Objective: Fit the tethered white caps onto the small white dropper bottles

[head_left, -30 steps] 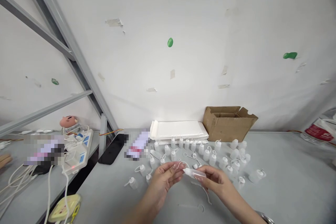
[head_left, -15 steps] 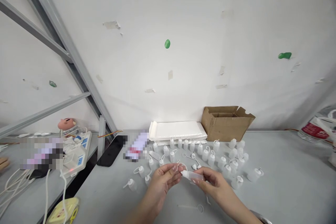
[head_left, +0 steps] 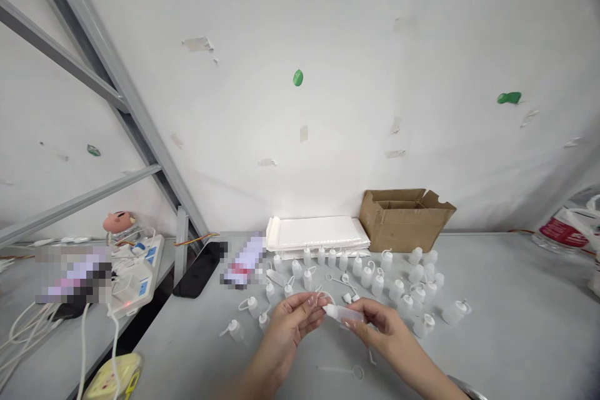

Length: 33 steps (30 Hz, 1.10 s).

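A small translucent squeeze bottle (head_left: 345,313) with a pointed white nozzle lies almost level between my hands, nozzle toward the left. My right hand (head_left: 382,323) grips its body between thumb and fingers. At the nozzle end, my left hand (head_left: 294,324) is closed in a pinch on the bottle's cap strap (head_left: 327,293), which arcs up from the neck; the cap itself is hidden by the fingers. Loose caps with straps (head_left: 347,297) lie just behind the hands. Below them a thin clear strip with a ring (head_left: 357,372) rests on the table.
Several similar small bottles (head_left: 396,290) stand in a loose arc behind and beside my hands. Farther back are white padded envelopes (head_left: 319,232) and an open cardboard box (head_left: 403,228). Phones (head_left: 199,272), a power strip (head_left: 145,281) and cables occupy the left side.
My hands and the bottle hold almost the same position. Fingers at the far left edge, apart from my own hands, have gone out of view.
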### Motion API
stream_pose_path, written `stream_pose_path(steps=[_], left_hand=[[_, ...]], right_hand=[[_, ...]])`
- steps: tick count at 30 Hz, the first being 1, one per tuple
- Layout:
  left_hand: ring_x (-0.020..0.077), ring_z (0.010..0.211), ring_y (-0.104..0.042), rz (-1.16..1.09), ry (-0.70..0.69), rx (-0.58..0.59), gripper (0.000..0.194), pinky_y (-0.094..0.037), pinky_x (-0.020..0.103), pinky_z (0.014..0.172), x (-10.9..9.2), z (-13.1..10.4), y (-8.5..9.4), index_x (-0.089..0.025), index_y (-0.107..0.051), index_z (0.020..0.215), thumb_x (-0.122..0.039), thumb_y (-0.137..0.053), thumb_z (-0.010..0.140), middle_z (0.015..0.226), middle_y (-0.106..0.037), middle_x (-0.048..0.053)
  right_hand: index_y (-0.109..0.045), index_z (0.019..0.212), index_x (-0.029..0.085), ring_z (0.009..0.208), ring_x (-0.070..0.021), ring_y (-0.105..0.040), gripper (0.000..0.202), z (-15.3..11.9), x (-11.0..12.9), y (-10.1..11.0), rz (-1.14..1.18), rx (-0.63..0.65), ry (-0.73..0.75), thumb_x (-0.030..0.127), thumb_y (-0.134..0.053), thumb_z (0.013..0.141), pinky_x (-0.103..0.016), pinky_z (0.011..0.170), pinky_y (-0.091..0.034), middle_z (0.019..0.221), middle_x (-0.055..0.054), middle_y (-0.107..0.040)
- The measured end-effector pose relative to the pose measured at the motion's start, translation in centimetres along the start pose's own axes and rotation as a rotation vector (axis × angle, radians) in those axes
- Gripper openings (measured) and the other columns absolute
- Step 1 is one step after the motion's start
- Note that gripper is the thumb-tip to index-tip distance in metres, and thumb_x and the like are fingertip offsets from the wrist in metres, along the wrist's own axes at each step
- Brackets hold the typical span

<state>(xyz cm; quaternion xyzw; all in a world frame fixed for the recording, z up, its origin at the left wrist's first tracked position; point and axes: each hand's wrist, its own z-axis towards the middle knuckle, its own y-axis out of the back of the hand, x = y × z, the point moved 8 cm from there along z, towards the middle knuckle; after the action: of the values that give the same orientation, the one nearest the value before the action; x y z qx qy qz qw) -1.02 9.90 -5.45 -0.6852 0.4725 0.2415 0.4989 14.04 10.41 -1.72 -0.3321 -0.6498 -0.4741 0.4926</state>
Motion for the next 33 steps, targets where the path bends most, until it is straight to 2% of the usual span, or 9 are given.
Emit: stream_pose_path(steps=[3, 10, 13, 19, 26, 33], left_hand=[[0.0204, 0.086, -0.067, 0.038, -0.012, -0.012, 0.033, -0.049, 0.028, 0.08, -0.1, 0.0, 0.0, -0.014, -0.07, 0.085, -0.037, -0.076, 0.063, 0.095, -0.072, 0.011], [0.0253, 0.076, -0.069, 0.146, -0.081, -0.138, 0.045, -0.051, 0.036, 0.078, -0.4, 0.0, 0.4, -0.012, -0.071, 0.076, -0.044, -0.082, 0.045, 0.076, -0.074, 0.011], [0.0262, 0.076, -0.069, 0.148, -0.095, -0.149, 0.047, -0.051, 0.037, 0.078, -0.4, 0.0, 0.4, -0.013, -0.071, 0.075, -0.045, -0.083, 0.042, 0.073, -0.074, 0.011], [0.0265, 0.081, -0.067, 0.198, -0.135, -0.102, 0.047, -0.049, 0.039, 0.082, -0.4, 0.0, 0.1, -0.014, -0.071, 0.089, -0.041, -0.08, 0.052, 0.078, -0.074, 0.011], [0.0281, 0.089, -0.066, 0.192, -0.103, -0.082, 0.042, -0.046, 0.04, 0.087, -0.1, 0.1, 0.0, -0.016, -0.072, 0.087, -0.039, -0.08, 0.053, 0.081, -0.074, 0.01], [0.029, 0.101, -0.061, 0.119, -0.185, -0.053, 0.051, -0.047, 0.038, 0.086, -1.0, -0.3, -0.7, -0.014, -0.069, 0.094, -0.054, -0.068, 0.063, 0.102, -0.07, 0.014]], right_hand=[[-0.064, 0.076, 0.017, 0.068, -0.0167, -0.044, 0.034, -0.1, 0.0, 0.1, -0.043, -0.001, 0.003, 0.05, -0.056, 0.075, -0.027, 0.066, -0.035, 0.068, -0.001, -0.051], [-0.066, 0.08, 0.017, 0.069, -0.0182, -0.048, 0.03, -0.5, 0.0, 0.1, -0.194, 0.009, 0.013, 0.045, -0.054, 0.078, -0.027, 0.065, -0.037, 0.07, -0.003, -0.056], [-0.066, 0.081, 0.018, 0.067, -0.0175, -0.048, 0.029, -0.5, 0.0, -0.1, -0.224, 0.025, 0.027, 0.044, -0.052, 0.081, -0.026, 0.064, -0.036, 0.069, -0.002, -0.056], [-0.066, 0.082, 0.019, 0.066, -0.0171, -0.048, 0.03, -0.4, -0.2, -0.3, -0.225, 0.029, 0.047, 0.044, -0.05, 0.082, -0.026, 0.063, -0.037, 0.068, -0.002, -0.056], [-0.065, 0.081, 0.018, 0.068, -0.0175, -0.047, 0.03, -0.6, -0.3, -0.8, -0.171, 0.017, 0.031, 0.044, -0.051, 0.082, -0.026, 0.063, -0.036, 0.07, -0.002, -0.056], [-0.06, 0.078, 0.017, 0.055, -0.0131, -0.043, 0.04, 0.3, -0.8, -0.3, 0.073, 0.019, -0.005, 0.056, -0.052, 0.077, -0.025, 0.056, -0.034, 0.055, 0.003, -0.045]])
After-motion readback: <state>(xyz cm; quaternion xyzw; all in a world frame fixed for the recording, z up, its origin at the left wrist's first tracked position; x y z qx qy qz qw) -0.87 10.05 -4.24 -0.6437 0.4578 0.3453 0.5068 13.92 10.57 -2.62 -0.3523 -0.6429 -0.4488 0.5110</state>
